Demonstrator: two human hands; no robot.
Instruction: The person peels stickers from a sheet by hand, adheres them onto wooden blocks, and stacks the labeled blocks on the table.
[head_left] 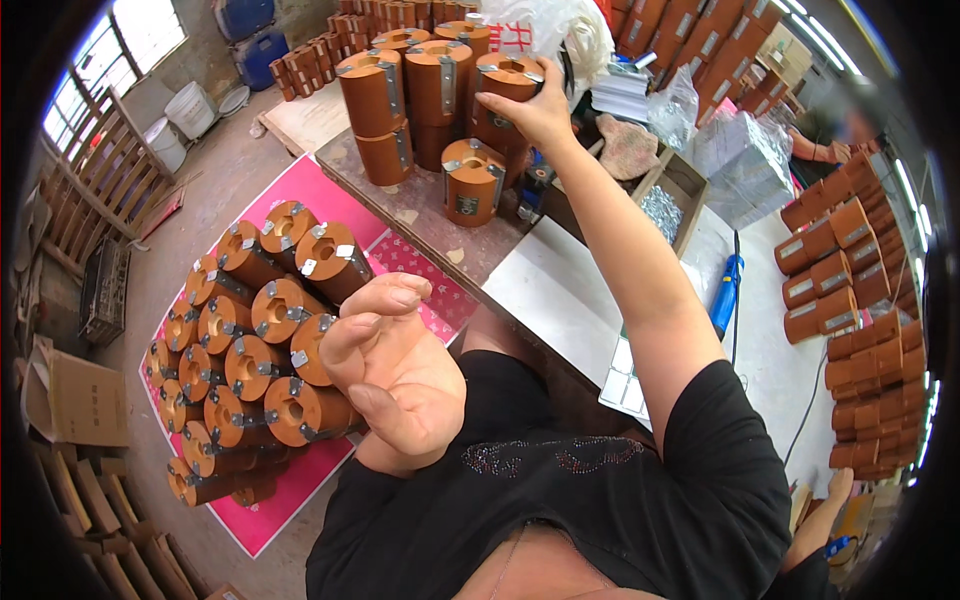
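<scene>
From the head view, the right hand [535, 105] reaches far out over the table [430, 215] and lies with spread fingers on the top rim of an orange-brown cylinder [503, 85], which stands upright on a lower one at the right end of a stacked group [410, 90] of the same cylinders. Each is smooth, round and hollow at the centre, with grey metal brackets across its top and down its side. One shorter cylinder [472, 180] stands alone just in front of the group, near the outstretched forearm. The left hand [395, 365] hangs close to the camera, fingers loosely curled and apart, holding nothing.

Below it, on a pink sheet [300, 480] on the floor, a pile of cylinders [255, 350] lies on its side, open ends facing up. The table's top is worn and mottled; a white board [560, 295] lies on its near part. To the right are a box of small shiny metal parts [660, 210], a blue tool [727, 290] and more stacked cylinders [860, 330]. Wooden racks [105, 170] stand at the left.
</scene>
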